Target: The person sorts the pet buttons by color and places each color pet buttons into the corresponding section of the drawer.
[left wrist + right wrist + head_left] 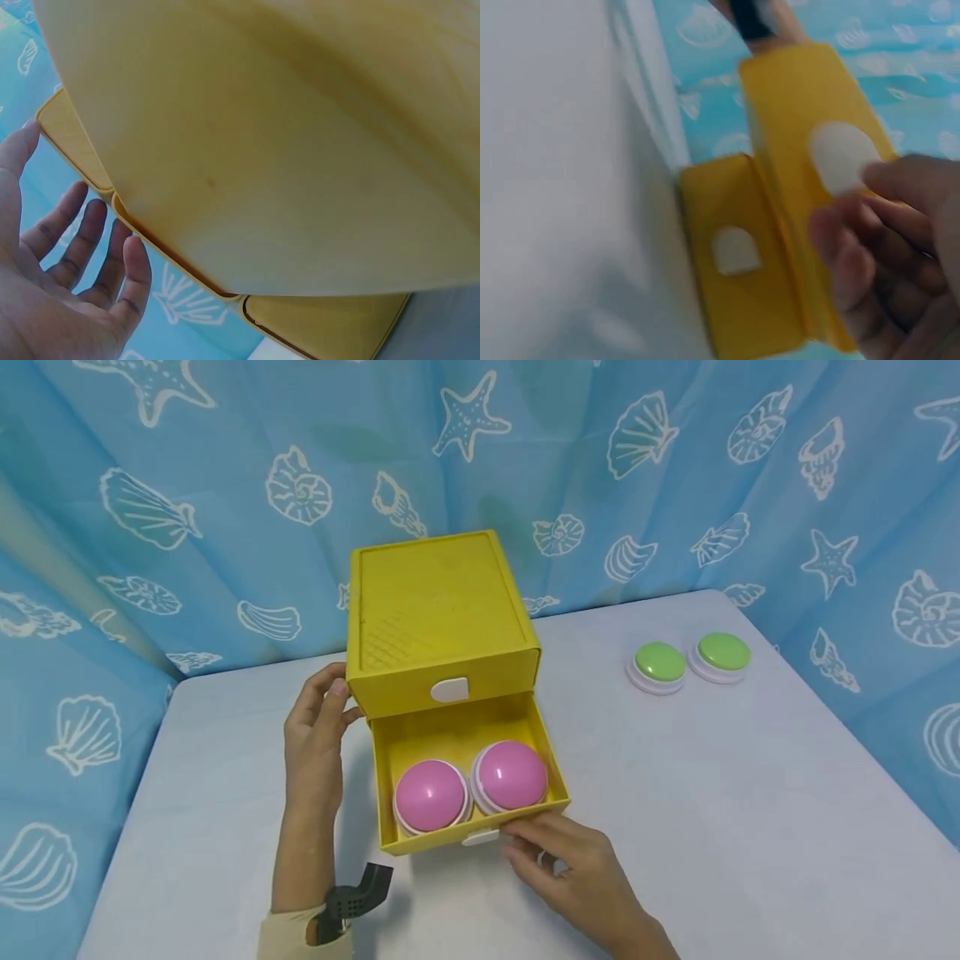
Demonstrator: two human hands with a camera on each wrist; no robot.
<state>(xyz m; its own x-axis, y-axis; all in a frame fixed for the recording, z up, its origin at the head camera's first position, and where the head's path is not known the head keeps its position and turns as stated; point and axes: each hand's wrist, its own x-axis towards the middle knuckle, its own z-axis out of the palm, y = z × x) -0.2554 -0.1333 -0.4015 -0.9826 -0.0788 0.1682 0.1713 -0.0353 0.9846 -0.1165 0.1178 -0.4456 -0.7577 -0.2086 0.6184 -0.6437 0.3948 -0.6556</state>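
A yellow two-drawer box [442,602] stands on the table, its lower drawer [397,735] pulled out and the upper one closed. Two pink dome-topped buttons [431,795] with white rims sit side by side at the front of the open drawer. My left hand [315,714] touches the box's left side. In the left wrist view its fingers are spread along the yellow edge. At the open drawer's front, my right hand [570,864] pinches the white tab handle [481,837]. The right wrist view is blurred around these fingertips [881,176].
Two green dome-topped buttons [660,662] with white bases stand close together at the table's back right. A blue curtain [375,435] with white shell prints hangs behind the white table [712,793]. The left wrist wears a black strap [352,902].
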